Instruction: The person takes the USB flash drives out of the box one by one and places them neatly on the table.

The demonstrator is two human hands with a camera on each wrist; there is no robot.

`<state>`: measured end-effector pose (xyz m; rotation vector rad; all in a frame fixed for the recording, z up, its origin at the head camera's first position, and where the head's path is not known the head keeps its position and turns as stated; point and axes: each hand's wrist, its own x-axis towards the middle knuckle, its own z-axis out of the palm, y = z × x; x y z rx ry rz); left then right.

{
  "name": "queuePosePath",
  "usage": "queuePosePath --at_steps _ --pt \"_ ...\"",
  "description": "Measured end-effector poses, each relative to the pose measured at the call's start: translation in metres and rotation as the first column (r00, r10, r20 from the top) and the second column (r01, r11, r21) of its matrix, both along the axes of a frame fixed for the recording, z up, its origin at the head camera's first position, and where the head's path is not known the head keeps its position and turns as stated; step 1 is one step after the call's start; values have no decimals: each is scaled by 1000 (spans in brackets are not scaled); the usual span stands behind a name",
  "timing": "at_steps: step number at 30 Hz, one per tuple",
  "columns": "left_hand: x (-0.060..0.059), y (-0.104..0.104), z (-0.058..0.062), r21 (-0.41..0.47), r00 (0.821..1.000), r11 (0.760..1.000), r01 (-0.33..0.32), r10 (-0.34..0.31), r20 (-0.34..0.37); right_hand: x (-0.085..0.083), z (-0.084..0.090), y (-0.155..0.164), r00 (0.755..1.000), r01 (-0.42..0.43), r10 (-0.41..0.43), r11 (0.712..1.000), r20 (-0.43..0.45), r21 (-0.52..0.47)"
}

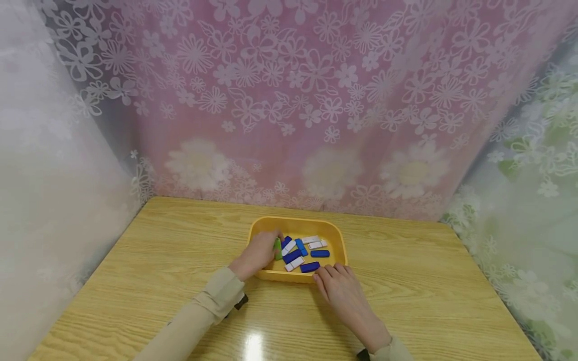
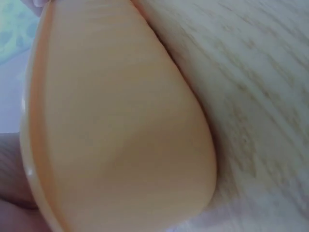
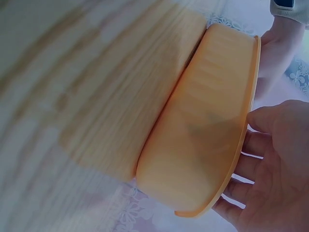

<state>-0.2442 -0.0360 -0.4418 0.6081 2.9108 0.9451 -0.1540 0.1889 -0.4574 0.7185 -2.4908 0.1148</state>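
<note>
As I observe, my left grip [image 1: 258, 252] pinches the green stick [image 1: 278, 250]. My right grip [image 1: 342, 290] clasps the tray rim [image 1: 281, 275].

Green stick [image 1: 278, 249] in left hand's [image 1: 258, 251] grip, blue and white sticks [image 1: 292, 256] beside.
Yellow tray [image 1: 339, 238] around; yellow woodgrain table [image 1: 180, 271] beneath; pink, white-flowered curtain [image 1: 293, 85] beyond.

Four dark blue sticks [image 1: 319, 253], three white sticks [image 1: 294, 264], one brighter blue stick [image 1: 301, 247], one silvery stick [image 1: 310, 239] and one green stick [image 1: 278, 249] showed, with one yellow tray [image 1: 284, 276], one left hand [image 1: 256, 254] and one right hand [image 1: 341, 291].
</note>
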Motion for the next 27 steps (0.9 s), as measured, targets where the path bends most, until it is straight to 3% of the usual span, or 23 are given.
queuePosePath --at_steps 6,10,14,19,23,27 --pt "8 -4 12 84 996 996 17 -10 -89 2 2 -1 1000 11 -11 1000 20 0" --pt "13 -10 20 111 994 994 12 0 -113 2 1 -1 1000 11 -11 1000 23 0" --pt "21 -21 29 148 991 989 -26 45 -128 1 -1 0 1000 8 -8 1000 23 0" --pt "32 -43 38 258 979 963 -74 119 -164 0 -2 -1 1000 2 -1 1000 28 -6" --pt "42 -62 41 307 974 946 -108 163 -159 1 -1 -1 1000 -3 3 1000 23 -14" --pt "52 -80 37 303 976 942 -145 187 -115 1 0 -1 999 5 -5 1000 36 -14"
